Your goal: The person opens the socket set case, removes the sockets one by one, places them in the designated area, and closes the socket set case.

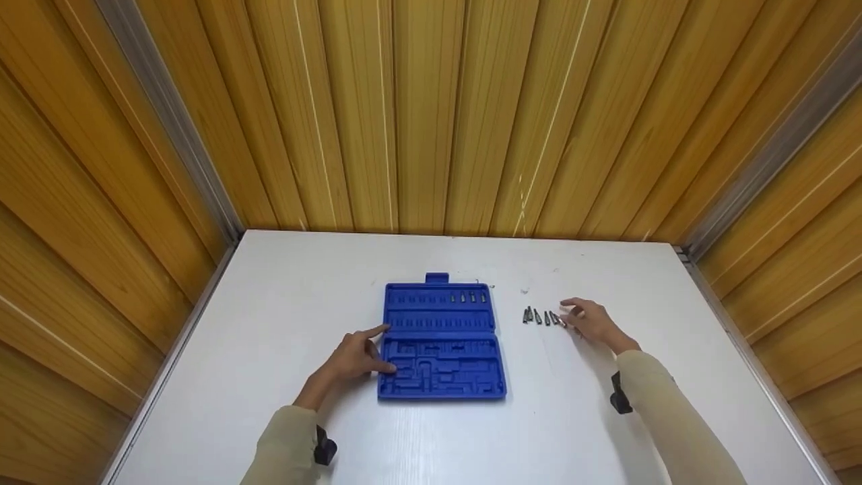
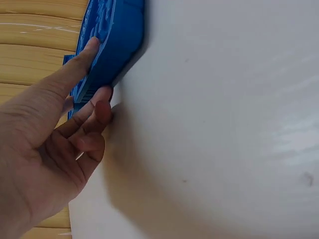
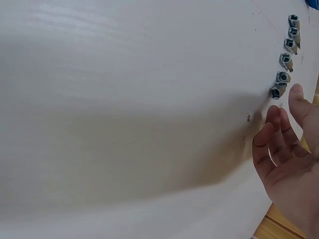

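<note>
An open blue plastic tool case [image 1: 438,335] lies flat on the white table, its moulded slots facing up. Several small metal bit sockets [image 1: 473,297] sit in its upper right slots. My left hand [image 1: 353,357] holds the case's left side, with the thumb over the rim; in the left wrist view the other fingers [image 2: 102,112] curl beside the outer wall. To the right of the case, loose bit sockets [image 3: 286,60] lie in a row, square holes showing in the right wrist view. My right hand [image 1: 592,322] is at the row's right end, fingers loosely bent around nothing.
The white table [image 1: 337,269] carries the case and the sockets. Wood-patterned panels [image 1: 427,121] rise behind and on both sides, with metal posts [image 1: 175,114] at the corners. Small dark marks or bits show near the case's top right corner.
</note>
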`<action>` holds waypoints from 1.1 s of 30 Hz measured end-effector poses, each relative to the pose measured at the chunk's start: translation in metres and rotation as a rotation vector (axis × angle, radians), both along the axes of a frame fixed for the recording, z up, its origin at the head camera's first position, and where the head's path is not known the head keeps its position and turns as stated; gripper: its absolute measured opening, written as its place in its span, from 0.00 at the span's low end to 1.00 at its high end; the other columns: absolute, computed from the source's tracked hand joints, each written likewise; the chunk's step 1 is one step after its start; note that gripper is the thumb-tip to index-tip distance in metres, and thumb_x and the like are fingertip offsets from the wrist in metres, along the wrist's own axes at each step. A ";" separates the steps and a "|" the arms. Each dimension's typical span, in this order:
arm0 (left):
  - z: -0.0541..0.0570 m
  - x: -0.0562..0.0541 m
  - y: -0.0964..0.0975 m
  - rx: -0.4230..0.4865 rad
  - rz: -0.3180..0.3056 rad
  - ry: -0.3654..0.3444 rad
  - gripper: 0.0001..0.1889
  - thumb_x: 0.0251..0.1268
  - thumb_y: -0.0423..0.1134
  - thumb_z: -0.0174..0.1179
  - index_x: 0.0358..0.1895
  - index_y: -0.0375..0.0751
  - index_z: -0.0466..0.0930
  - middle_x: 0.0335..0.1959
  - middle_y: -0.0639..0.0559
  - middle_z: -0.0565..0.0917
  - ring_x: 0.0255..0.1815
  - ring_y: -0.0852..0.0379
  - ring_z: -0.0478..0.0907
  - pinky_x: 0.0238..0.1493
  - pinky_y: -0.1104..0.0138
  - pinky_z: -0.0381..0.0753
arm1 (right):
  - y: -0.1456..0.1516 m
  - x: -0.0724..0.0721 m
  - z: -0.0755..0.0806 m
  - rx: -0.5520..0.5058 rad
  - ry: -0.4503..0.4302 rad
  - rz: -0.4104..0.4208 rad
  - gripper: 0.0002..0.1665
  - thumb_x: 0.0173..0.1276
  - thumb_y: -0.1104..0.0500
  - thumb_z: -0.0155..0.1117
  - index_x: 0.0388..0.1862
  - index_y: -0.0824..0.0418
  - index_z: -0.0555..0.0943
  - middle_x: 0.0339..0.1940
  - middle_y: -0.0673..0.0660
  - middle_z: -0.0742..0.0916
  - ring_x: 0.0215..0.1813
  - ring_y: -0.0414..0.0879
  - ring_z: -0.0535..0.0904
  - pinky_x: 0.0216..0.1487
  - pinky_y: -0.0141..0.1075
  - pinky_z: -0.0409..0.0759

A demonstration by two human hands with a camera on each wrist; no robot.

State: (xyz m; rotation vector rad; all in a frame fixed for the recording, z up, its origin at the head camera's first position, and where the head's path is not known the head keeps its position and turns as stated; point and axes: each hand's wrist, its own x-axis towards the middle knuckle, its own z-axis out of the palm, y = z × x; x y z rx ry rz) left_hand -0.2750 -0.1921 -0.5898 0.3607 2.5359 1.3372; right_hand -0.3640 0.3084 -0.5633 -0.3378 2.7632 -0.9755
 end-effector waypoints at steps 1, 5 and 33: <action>-0.002 -0.001 -0.001 0.027 -0.007 -0.003 0.46 0.54 0.40 0.78 0.76 0.33 0.65 0.25 0.45 0.86 0.17 0.60 0.78 0.21 0.70 0.74 | -0.002 -0.001 0.002 -0.001 0.002 -0.011 0.24 0.77 0.63 0.60 0.65 0.76 0.73 0.45 0.72 0.84 0.36 0.52 0.83 0.33 0.34 0.79; -0.006 -0.004 -0.003 0.102 -0.007 -0.030 0.42 0.60 0.39 0.74 0.76 0.34 0.65 0.26 0.44 0.87 0.17 0.59 0.81 0.19 0.71 0.73 | -0.013 -0.007 0.010 -0.020 0.055 0.004 0.22 0.77 0.63 0.59 0.63 0.77 0.75 0.46 0.73 0.84 0.42 0.58 0.84 0.38 0.36 0.80; 0.002 -0.001 0.013 0.061 0.149 -0.015 0.37 0.58 0.32 0.74 0.72 0.35 0.72 0.27 0.44 0.83 0.25 0.61 0.76 0.28 0.69 0.78 | -0.182 -0.030 0.002 -0.195 0.045 0.130 0.18 0.75 0.66 0.59 0.58 0.77 0.80 0.37 0.72 0.88 0.33 0.54 0.85 0.27 0.28 0.75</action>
